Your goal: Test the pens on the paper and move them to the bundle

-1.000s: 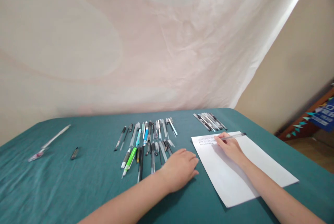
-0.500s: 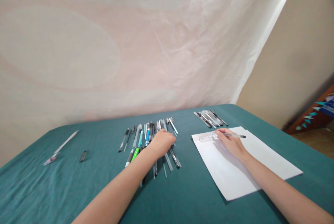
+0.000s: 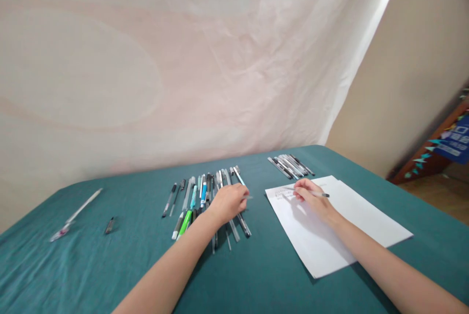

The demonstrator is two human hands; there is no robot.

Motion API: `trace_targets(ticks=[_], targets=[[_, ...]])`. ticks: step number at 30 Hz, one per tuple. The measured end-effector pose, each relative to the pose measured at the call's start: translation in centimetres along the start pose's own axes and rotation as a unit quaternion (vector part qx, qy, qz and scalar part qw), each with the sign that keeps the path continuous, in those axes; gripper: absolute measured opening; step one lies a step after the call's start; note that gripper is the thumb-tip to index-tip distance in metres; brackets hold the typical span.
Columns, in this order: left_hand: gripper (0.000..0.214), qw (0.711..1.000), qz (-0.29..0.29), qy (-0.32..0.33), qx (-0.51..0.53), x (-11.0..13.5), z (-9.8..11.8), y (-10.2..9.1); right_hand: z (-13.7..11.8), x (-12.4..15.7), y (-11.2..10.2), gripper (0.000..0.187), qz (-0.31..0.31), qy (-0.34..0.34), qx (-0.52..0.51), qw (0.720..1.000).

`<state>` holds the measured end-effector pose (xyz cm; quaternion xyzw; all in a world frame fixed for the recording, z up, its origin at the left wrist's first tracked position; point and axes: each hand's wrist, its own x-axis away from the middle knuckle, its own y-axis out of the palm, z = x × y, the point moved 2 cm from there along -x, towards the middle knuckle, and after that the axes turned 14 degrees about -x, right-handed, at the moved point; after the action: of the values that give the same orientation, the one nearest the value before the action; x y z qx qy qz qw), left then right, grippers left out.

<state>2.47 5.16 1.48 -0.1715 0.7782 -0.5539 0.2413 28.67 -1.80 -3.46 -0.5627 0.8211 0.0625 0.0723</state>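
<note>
- The step in hand looks, as a judgement, like handling two things at once: a pen poised over paper on one side, a small part picked from among the pens on the other.
- The right hand (image 3: 311, 197) has its fingers closed around a slim pen (image 3: 324, 195), whose writing end points toward 9 o'clock. That end lies over the sheet of paper (image 3: 348, 236), near lines of writing (image 3: 286, 194) in the sheet's 10 o'clock corner; whether it touches, I cannot tell.
- The left hand (image 3: 229, 204) is curled above the spread of pens (image 3: 193, 197), and a clear piece (image 3: 248, 197) juts from its fingers toward 3 o'clock. The fingers seem pinched on it; it may be a cap, but it is too blurred to say.
- Around the left hand, the spread reaches toward 10 o'clock, a bright green pen (image 3: 185, 225) lies at 8 o'clock, and loose dark-ended pens (image 3: 243, 223) lie at 5 o'clock.
- A neat bundle of pens (image 3: 291, 166) rests on the green surface (image 3: 267, 267), at 11 o'clock from the right hand.
- The next move, I judge, calls for a steady hold on the pen and a left lift that leaves the neighbouring pens undisturbed.
</note>
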Motion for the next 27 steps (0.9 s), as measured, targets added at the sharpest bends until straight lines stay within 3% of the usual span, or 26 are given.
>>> trace_targets(ticks=[4, 12, 17, 27], targets=[[0.013, 0.996, 0.034, 0.024, 0.081, 0.4, 2.6, -1.3, 0.3, 0.3, -0.1, 0.008, -0.011, 0.009, 0.007, 1.0], [0.016, 0.997, 0.021, 0.035, 0.072, 1.1, 6.4, -1.7, 1.2, 0.2, -0.5, 0.005, -0.03, 0.002, 0.031, 0.999], [0.012, 0.997, 0.023, 0.055, 0.051, 1.4, 7.4, -1.3, 1.2, 0.3, -0.4, 0.004, -0.032, -0.007, 0.048, 0.998], [0.014, 0.995, 0.015, 0.077, 0.068, 1.4, 8.2, -1.2, 0.9, 0.5, -0.2, 0.009, -0.094, -0.035, 0.089, 0.991]])
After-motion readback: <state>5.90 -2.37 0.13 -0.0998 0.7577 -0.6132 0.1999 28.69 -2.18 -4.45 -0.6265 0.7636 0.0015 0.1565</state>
